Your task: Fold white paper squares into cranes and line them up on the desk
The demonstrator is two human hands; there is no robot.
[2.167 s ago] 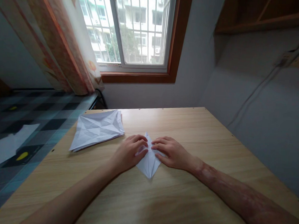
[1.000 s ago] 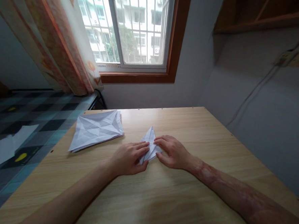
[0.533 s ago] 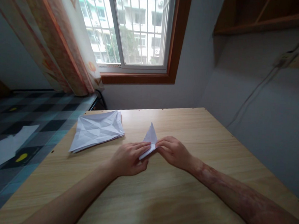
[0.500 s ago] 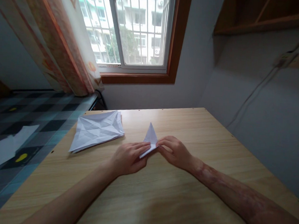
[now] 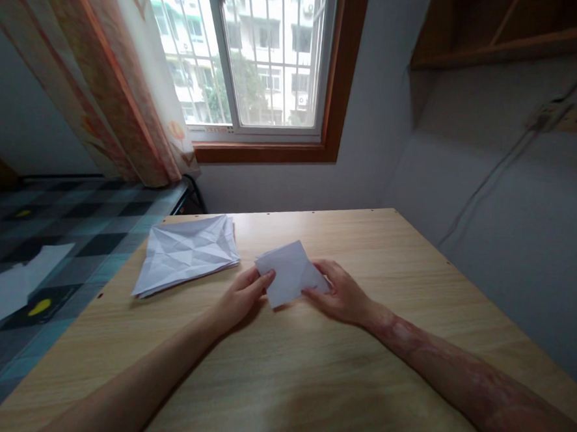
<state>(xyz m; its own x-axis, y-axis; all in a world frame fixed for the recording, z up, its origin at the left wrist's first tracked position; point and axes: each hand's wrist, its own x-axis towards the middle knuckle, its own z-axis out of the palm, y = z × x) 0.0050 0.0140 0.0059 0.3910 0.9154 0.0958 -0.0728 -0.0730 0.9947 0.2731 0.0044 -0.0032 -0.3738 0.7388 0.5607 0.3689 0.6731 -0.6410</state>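
A folded piece of white paper (image 5: 287,274) is held between my two hands, above the middle of the wooden table. My left hand (image 5: 244,296) pinches its left edge, thumb on top and fingers behind. At the right corner, my right hand (image 5: 337,291) grips it the same way, with the fingertips partly hidden by the paper. To the left of my hands lies a stack of creased white paper sheets (image 5: 189,249), apart from both.
The pale wooden table (image 5: 259,383) borders a bed with a checked cover (image 5: 87,230) on the left, where more white paper (image 5: 4,296) lies. Beyond stand a curtain (image 5: 106,68) and a barred window (image 5: 273,65). A shelf (image 5: 518,47) hangs at upper right.
The paper has gone from a narrow pointed shape pressed near the table to a wider, roughly square face. My left hand has turned, its thumb now on top; my right hand has shifted slightly.
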